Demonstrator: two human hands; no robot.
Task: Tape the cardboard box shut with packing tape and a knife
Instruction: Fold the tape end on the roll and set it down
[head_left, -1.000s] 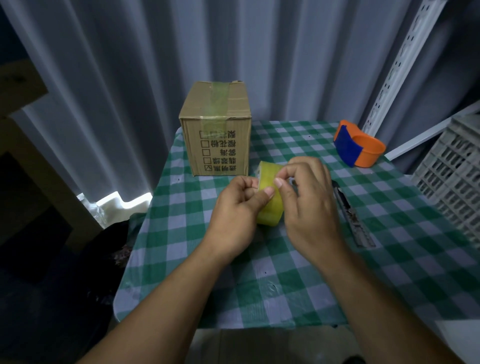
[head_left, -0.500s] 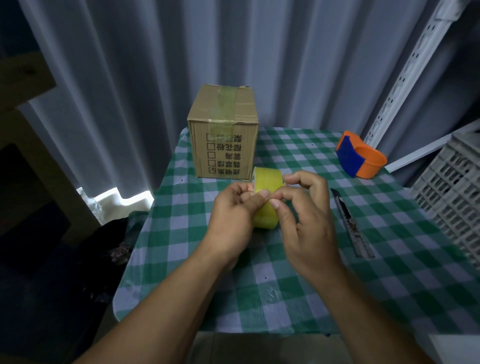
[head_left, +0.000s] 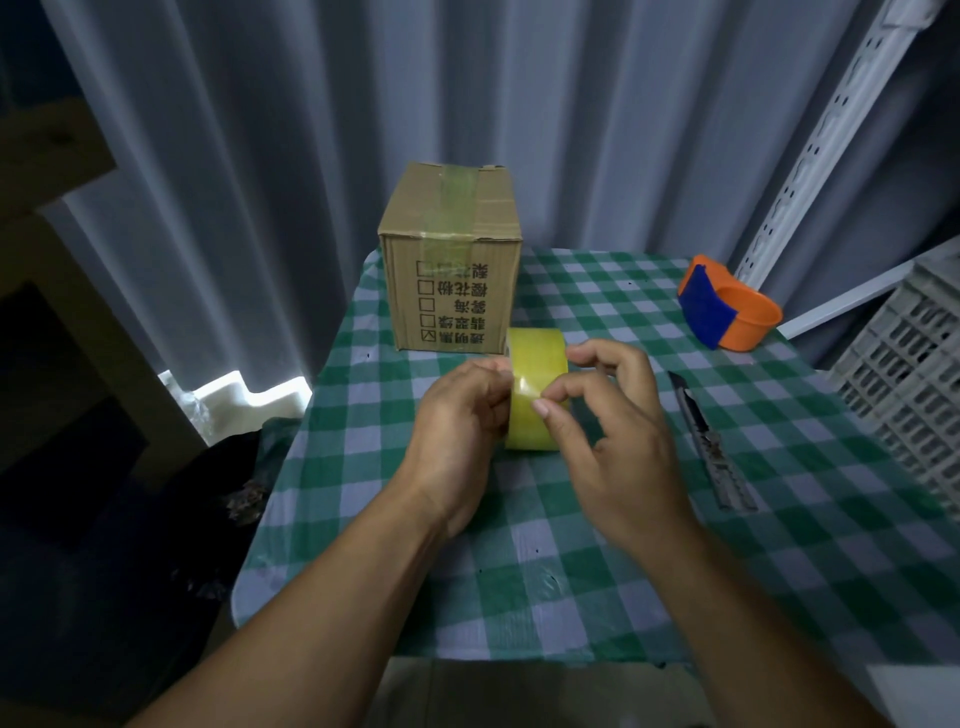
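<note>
A brown cardboard box (head_left: 457, 280) stands at the far left of the table, with a strip of tape over its top seam and printed characters on its front. Just in front of it I hold a yellowish roll of packing tape (head_left: 535, 384) upright. My left hand (head_left: 457, 431) grips the roll's left side. My right hand (head_left: 608, 436) is on its right side, thumb and forefinger pressed on the tape's outer face. A utility knife (head_left: 709, 441) lies on the cloth to the right of my right hand.
The table has a green and white checked cloth (head_left: 623, 571). An orange and blue tape dispenser (head_left: 727, 306) sits at the back right. A grey plastic crate (head_left: 914, 374) stands at the right edge. Curtains hang behind, and a white slotted rail (head_left: 821, 135) leans at the right.
My right hand's fingers have opened and shifted on the roll, so more of the tape's face shows. The roll stays in front of the box. The view has tilted slightly.
</note>
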